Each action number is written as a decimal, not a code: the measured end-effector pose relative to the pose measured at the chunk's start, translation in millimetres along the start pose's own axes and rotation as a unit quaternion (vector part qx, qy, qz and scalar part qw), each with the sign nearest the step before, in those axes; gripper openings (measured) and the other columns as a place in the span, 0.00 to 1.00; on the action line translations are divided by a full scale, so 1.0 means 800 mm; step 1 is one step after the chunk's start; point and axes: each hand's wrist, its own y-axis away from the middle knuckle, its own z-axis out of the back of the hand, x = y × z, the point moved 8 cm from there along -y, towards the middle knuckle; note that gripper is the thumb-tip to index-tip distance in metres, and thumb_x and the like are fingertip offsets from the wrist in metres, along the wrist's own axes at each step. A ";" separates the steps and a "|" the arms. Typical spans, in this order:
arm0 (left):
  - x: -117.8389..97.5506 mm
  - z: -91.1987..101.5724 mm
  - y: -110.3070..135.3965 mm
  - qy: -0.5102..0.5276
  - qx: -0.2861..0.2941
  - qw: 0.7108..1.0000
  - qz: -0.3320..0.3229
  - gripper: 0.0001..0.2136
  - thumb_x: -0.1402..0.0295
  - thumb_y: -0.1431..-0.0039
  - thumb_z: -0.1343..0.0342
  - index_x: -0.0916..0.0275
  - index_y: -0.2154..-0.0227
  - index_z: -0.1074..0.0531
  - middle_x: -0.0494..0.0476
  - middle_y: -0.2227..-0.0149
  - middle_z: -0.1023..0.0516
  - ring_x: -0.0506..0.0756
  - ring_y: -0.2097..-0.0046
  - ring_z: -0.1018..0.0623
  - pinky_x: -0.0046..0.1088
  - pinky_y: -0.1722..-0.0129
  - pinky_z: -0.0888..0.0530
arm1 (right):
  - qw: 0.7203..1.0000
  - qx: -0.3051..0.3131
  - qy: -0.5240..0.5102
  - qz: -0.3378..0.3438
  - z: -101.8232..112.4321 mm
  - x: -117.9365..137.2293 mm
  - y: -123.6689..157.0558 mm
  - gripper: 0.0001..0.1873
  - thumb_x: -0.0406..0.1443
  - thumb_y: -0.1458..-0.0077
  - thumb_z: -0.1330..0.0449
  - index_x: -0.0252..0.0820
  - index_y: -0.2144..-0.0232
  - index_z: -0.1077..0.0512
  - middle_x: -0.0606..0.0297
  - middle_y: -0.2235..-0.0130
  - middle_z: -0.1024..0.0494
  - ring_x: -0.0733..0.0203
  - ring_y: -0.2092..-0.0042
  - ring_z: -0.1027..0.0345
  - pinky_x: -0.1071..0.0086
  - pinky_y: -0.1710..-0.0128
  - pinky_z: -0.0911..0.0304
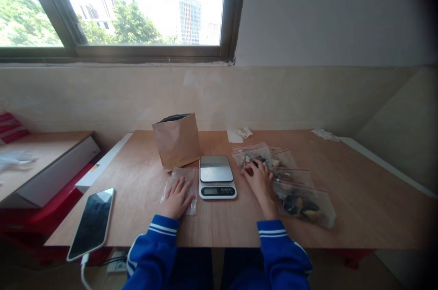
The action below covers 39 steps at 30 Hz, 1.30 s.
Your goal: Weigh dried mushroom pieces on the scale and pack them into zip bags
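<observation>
My left hand [177,198] lies flat, fingers spread, on an empty clear plastic bag [190,179] left of a small digital kitchen scale [216,176]. My right hand [260,182] rests palm down right of the scale, its fingertips touching a filled zip bag [249,155] holding dark and pale pieces. Several more filled zip bags [304,201] lie in a row to the right of that hand. A brown paper pouch [177,140] stands open behind the empty bag. Blue sleeves with white stripes cover both wrists.
A smartphone [91,222] on a white cable lies at the table's front left corner. Crumpled tissue [239,134] lies at the back by the wall, and another scrap [324,134] sits far right. A lower side table [41,162] stands to the left.
</observation>
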 end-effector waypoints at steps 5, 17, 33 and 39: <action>0.012 -0.004 0.003 0.001 -0.022 1.000 0.013 0.25 0.59 0.39 0.54 0.58 0.40 0.44 0.63 0.36 0.44 0.61 0.35 0.45 0.45 0.39 0.46 | 0.998 -0.018 -0.067 0.012 0.022 0.003 0.001 0.10 0.37 0.45 0.47 0.42 0.69 0.26 0.55 0.53 0.27 0.49 0.51 0.39 0.54 0.51 0.51; -0.065 0.063 0.022 0.246 -0.196 0.948 -0.038 0.15 0.61 0.40 0.52 0.61 0.52 0.33 0.66 0.46 0.34 0.63 0.42 0.36 0.48 0.43 0.42 | 0.831 -0.077 -0.540 -0.111 0.116 0.056 0.047 0.14 0.43 0.48 0.42 0.42 0.61 0.35 0.60 0.63 0.26 0.58 0.62 0.29 0.67 0.63 0.36; -0.113 0.073 0.049 0.562 -0.118 0.818 -0.011 0.12 0.60 0.44 0.46 0.60 0.73 0.42 0.44 0.76 0.41 0.46 0.74 0.38 0.22 0.73 0.39 | 0.850 -0.029 -0.503 -0.155 0.073 0.108 0.078 0.16 0.50 0.42 0.51 0.43 0.67 0.39 0.65 0.69 0.32 0.62 0.68 0.36 0.69 0.68 0.40; -0.143 0.068 0.057 0.521 -0.122 0.843 -0.060 0.07 0.63 0.41 0.49 0.59 0.67 0.41 0.49 0.71 0.33 0.49 0.69 0.30 0.26 0.66 0.34 | 0.804 0.226 -0.551 -0.005 0.070 0.190 0.098 0.16 0.48 0.42 0.48 0.42 0.71 0.39 0.70 0.73 0.33 0.65 0.71 0.38 0.72 0.69 0.41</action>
